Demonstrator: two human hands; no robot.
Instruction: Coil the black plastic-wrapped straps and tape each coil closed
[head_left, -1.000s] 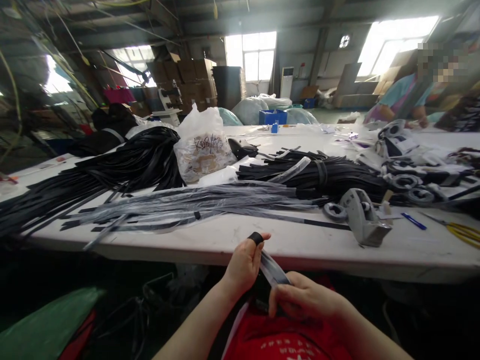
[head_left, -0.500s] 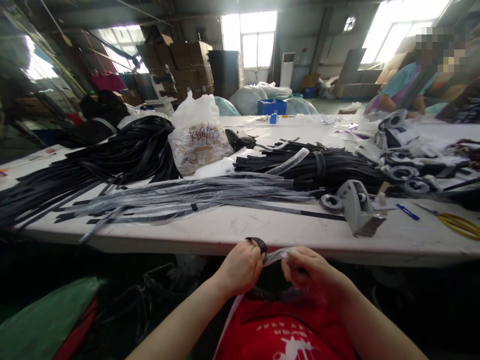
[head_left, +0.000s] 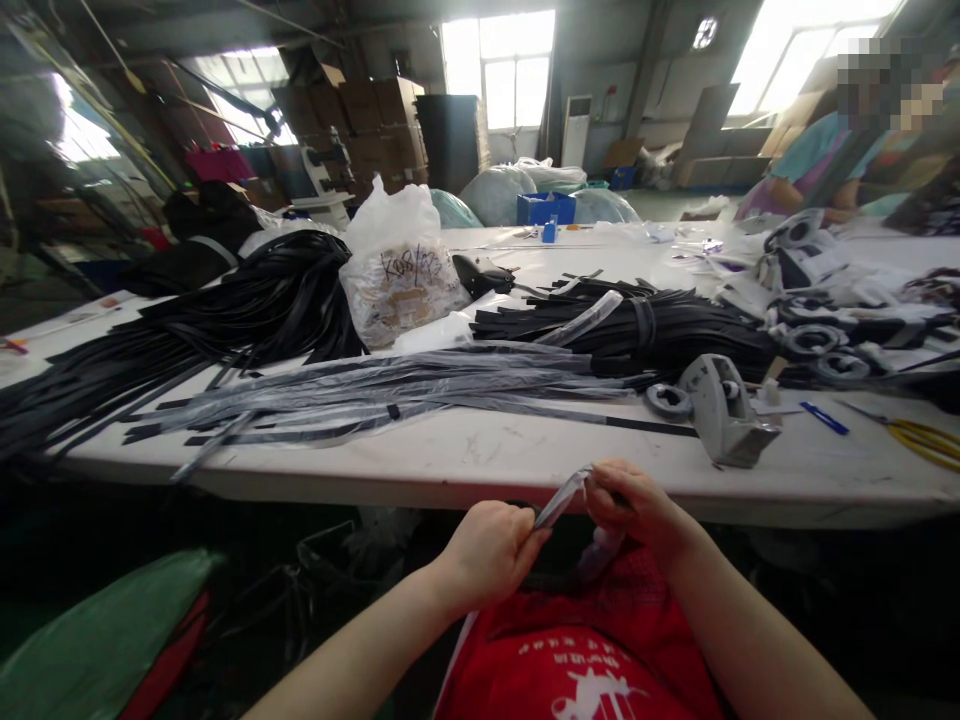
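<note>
A black strap in a clear plastic sleeve (head_left: 561, 499) stretches between my two hands, in front of the table's near edge. My left hand (head_left: 491, 548) is closed around it, fingers wrapped, with a bit of black strap showing at the top of the fist. Slightly higher, my right hand (head_left: 634, 505) pinches the sleeved strap, and part of it hangs in a loop below. On the table beyond lie several plastic-sleeved black straps (head_left: 360, 395). The strap's lower end is hidden against the red apron (head_left: 577, 650).
A tape dispenser (head_left: 724, 415), a blue cutter (head_left: 823, 418) and yellow-handled scissors (head_left: 919, 440) lie right. Bundles of black straps (head_left: 277, 300) (head_left: 675, 325) flank a marked plastic bag (head_left: 397, 280). A person (head_left: 817, 165) stands across the white table (head_left: 480, 455). A green-covered object (head_left: 105, 620) is lower left.
My right hand has risen a little, and my left fist has turned and lowered slightly. The sleeved strap between them now slants upward to the right, with more of it showing.
</note>
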